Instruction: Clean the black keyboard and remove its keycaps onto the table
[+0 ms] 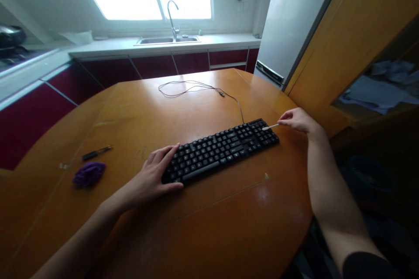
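Observation:
A black keyboard (212, 152) lies at a slant on the wooden table, its right end farther from me. My left hand (160, 168) clasps its left end, thumb along the near edge and fingers over the far side. Between the thumb and fingers of my right hand (296, 120) is a thin white cotton swab (271, 127). The swab's tip is over the number keys at the keyboard's right end; whether it touches them I cannot tell.
The keyboard's cable (193, 87) loops across the far part of the table (209, 209). At the left lie a purple cloth (89, 174) and a small dark-handled tool (96, 153). Beyond stand a counter with a sink (155, 41) and a refrigerator (294, 17).

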Demonstrator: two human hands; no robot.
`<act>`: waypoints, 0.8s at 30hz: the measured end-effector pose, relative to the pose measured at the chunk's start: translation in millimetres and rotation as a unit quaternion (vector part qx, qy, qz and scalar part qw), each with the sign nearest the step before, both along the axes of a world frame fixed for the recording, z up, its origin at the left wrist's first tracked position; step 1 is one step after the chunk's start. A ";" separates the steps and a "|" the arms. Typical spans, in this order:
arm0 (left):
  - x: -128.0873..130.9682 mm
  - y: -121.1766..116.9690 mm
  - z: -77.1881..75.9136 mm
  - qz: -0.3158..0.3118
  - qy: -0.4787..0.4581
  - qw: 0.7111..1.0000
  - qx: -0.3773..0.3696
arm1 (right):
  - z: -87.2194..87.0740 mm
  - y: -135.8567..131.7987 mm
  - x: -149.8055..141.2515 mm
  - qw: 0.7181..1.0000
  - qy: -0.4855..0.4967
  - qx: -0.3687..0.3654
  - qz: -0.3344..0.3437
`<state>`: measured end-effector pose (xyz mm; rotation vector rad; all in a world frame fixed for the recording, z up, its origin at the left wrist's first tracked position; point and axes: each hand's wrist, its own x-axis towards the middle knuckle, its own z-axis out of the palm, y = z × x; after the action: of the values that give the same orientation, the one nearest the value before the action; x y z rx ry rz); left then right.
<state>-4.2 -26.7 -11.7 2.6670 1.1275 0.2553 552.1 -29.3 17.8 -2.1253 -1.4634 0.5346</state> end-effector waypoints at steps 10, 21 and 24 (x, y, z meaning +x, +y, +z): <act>1.0 -0.8 2.1 0.001 0.001 1.000 0.006 | -7.8 7.8 -5.4 0.992 -0.010 0.101 -0.074; 2.0 -1.6 3.5 0.004 0.000 1.000 -0.003 | -2.0 2.0 -48.3 0.994 -0.111 0.005 -0.024; 2.9 -3.2 4.9 0.004 -0.002 1.000 -0.012 | 7.8 -5.8 -55.7 0.990 -0.139 -0.031 0.010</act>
<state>-1.3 -30.0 -6.8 2.6416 1.1325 0.2464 496.4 -35.1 25.6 -2.3085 -1.6365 0.3030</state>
